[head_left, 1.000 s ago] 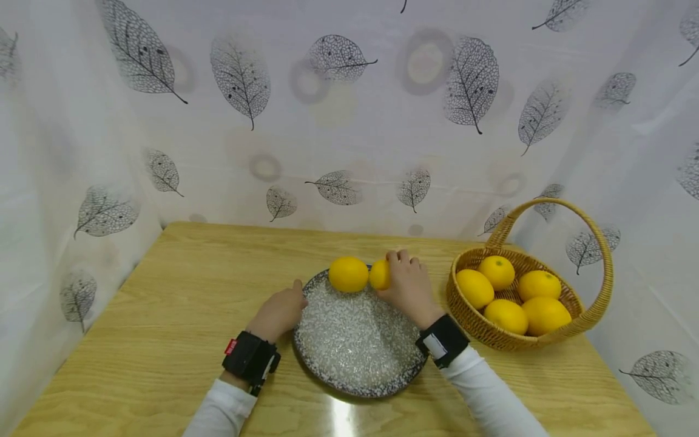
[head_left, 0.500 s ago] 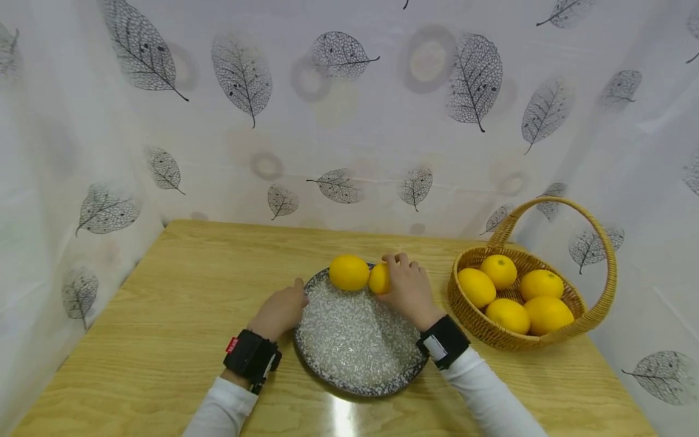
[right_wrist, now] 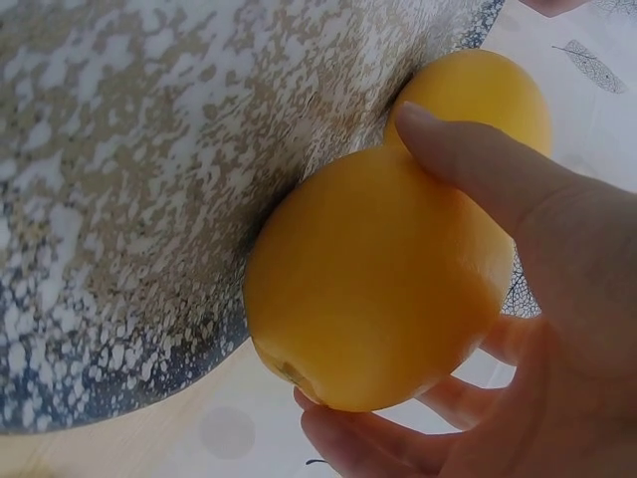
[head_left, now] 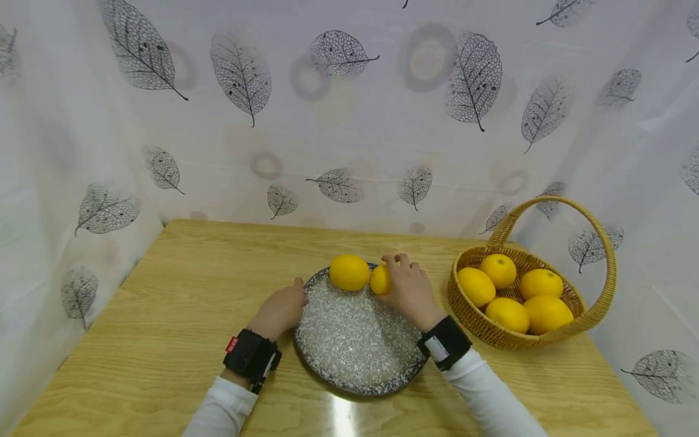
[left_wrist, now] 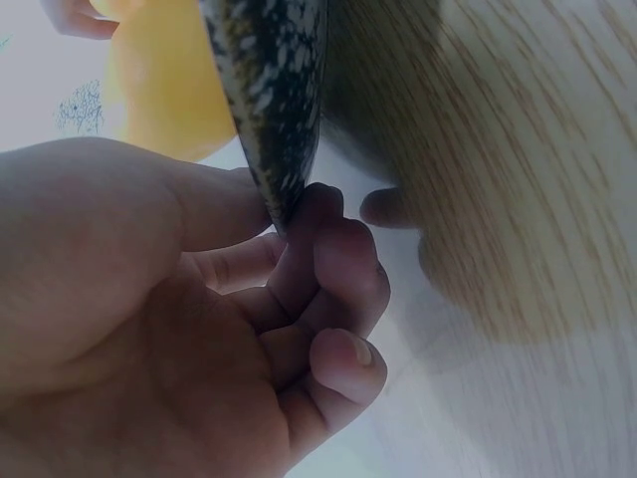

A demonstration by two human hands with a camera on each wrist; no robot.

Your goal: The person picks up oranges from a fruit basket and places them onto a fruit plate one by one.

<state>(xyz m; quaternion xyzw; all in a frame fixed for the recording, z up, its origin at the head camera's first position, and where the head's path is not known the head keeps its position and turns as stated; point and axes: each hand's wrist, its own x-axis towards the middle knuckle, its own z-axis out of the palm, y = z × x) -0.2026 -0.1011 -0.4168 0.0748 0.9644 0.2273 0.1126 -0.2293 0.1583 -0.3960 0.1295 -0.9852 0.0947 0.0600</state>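
A round speckled grey plate [head_left: 360,346] with a dark rim lies on the table. At its far edge sits a yellow fruit [head_left: 349,272]. Beside it, a second yellow fruit [head_left: 380,280] rests on the plate within the grip of my right hand [head_left: 411,291]; the right wrist view shows thumb and fingers round this fruit [right_wrist: 373,284]. My left hand [head_left: 280,311] is at the plate's left rim. In the left wrist view the rim [left_wrist: 274,100] is pinched between the thumb and curled fingers of that hand [left_wrist: 199,289].
A wicker basket [head_left: 475,321] with a tall arched handle stands at the right of the wooden table [head_left: 180,303], holding several yellow fruits [head_left: 509,315]. A pale curtain [head_left: 338,133] printed with leaves hangs behind and at both sides.
The view has shifted very slightly. Both hands keep their grips, and neither the plate nor the fruits have visibly moved on the table.
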